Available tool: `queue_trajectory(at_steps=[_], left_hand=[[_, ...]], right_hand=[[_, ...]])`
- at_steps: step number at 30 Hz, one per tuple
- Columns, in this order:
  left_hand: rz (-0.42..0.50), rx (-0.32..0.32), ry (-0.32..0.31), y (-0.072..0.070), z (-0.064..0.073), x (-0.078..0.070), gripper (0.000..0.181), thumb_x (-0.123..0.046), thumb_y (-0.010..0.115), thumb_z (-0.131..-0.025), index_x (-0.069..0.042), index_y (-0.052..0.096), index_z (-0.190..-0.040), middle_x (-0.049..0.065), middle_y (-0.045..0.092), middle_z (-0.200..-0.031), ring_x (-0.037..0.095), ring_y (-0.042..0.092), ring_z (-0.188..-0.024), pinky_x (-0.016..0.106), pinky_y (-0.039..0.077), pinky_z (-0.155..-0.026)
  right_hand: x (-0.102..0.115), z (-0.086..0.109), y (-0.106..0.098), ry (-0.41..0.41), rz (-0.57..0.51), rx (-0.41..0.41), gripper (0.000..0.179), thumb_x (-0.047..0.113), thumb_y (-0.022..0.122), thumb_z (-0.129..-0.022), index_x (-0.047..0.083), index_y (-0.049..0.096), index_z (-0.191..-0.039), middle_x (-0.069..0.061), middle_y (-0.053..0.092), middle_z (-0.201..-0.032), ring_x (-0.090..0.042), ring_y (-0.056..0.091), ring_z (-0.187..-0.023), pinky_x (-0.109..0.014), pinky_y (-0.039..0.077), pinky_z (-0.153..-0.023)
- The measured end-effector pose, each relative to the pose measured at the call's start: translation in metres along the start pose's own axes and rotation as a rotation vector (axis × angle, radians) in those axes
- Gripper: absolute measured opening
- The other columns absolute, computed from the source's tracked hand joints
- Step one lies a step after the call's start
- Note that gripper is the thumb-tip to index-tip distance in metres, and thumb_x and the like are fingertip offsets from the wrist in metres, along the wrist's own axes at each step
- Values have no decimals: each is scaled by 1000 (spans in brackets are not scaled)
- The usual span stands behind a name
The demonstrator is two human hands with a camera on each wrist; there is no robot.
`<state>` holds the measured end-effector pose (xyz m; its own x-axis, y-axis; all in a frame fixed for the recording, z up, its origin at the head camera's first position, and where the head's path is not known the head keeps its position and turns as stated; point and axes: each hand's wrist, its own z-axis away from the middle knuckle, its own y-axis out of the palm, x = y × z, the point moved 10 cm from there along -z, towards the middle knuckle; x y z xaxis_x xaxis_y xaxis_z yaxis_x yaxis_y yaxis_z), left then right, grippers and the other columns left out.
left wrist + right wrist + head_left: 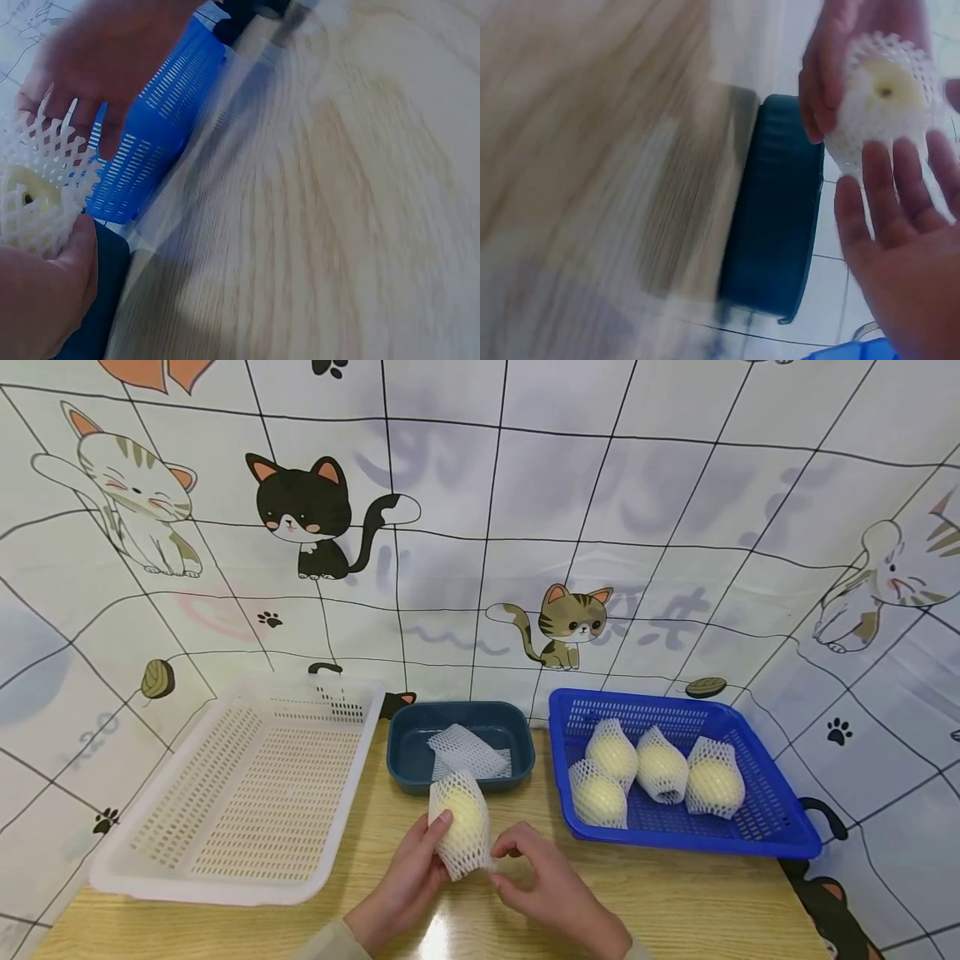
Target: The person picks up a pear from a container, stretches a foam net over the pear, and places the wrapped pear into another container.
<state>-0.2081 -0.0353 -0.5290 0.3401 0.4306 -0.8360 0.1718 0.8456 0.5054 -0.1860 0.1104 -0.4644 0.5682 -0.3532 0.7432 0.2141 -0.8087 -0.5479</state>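
Note:
My left hand (412,868) holds a pale yellow fruit (461,814) that sits inside a white foam net sleeve (468,862). The thumb lies across the fruit's side. A small dark spot shows on the fruit's end, framed by the sleeve's mouth, in the right wrist view. Beside the sleeve's lower edge is my right hand (551,889), its fingers spread and loosely bent, fingertips right at the net (855,142). Just beyond the fruit stands a dark teal bin (401,752) with white foam netting (468,752) in it.
To the right, a blue basket (675,843) contains several net-wrapped pale yellow fruits (662,766). A white slotted basket (281,802) stands on the left. All rest on a wooden table (675,902), backed by a cat-patterned sheet (450,527).

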Motion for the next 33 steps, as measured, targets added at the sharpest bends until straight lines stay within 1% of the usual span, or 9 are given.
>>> queue_trajectory(at_steps=[3,5,8,12,15,20,24,28,33], left_hand=[[-38,2,19,2,1,-2,70,-33,52,-109,6,16,-155,16,56,-132,19,60,-116,34,51,-96],[-58,-2,24,2,1,-2,69,-30,53,-109,5,16,-155,17,56,-133,19,61,-116,33,51,-97],[-79,-5,21,5,0,0,71,-28,56,-108,5,16,-156,19,56,-135,18,61,-116,33,51,-98],[-72,30,15,13,0,1,73,-28,56,-108,6,15,-157,21,52,-140,20,59,-119,34,50,-99],[-56,99,27,21,2,-1,70,-31,46,-111,6,12,-159,26,43,-150,26,53,-131,34,47,-104],[-7,236,21,32,8,-5,76,-49,25,-112,1,-2,-163,30,12,-167,39,24,-153,36,33,-118],[26,336,5,40,14,-9,79,-54,18,-111,-1,-12,-163,30,-3,-168,42,4,-155,46,15,-125],[17,381,1,44,16,-11,79,-54,16,-111,-1,-15,-162,29,-6,-168,42,0,-155,50,8,-125],[-38,378,26,41,16,-14,76,-49,13,-112,2,-12,-161,29,-5,-168,43,1,-155,50,8,-125]], right_hand=[[-19,1,-7,228,-177,-67,22,10,69,-98,11,63,-119,-12,64,-117,-22,62,-109,-36,54,-91],[-29,2,-9,355,-292,-117,26,15,61,-105,7,60,-130,-18,62,-127,-30,61,-118,-37,55,-94],[-35,0,-4,466,-438,-122,45,27,46,-112,3,47,-150,-25,51,-146,-43,54,-132,-45,54,-99],[-33,-4,10,525,-589,-31,64,43,32,-114,3,22,-164,-28,29,-162,-46,40,-143,-52,47,-107],[-33,-4,15,551,-636,3,68,47,28,-113,4,16,-165,-26,27,-164,-42,37,-145,-49,45,-109],[-39,-2,13,604,-600,-53,69,41,45,-111,2,20,-162,-24,35,-159,-36,41,-140,-42,45,-106],[-43,-2,11,632,-556,-109,74,32,62,-103,0,25,-159,-23,43,-150,-33,46,-133,-38,44,-103],[-46,-1,9,643,-543,-150,78,29,69,-98,-1,28,-157,-22,49,-141,-31,51,-125,-35,46,-99],[-47,0,7,644,-562,-177,77,26,69,-98,-3,29,-156,-23,51,-138,-30,54,-121,-33,47,-97]])
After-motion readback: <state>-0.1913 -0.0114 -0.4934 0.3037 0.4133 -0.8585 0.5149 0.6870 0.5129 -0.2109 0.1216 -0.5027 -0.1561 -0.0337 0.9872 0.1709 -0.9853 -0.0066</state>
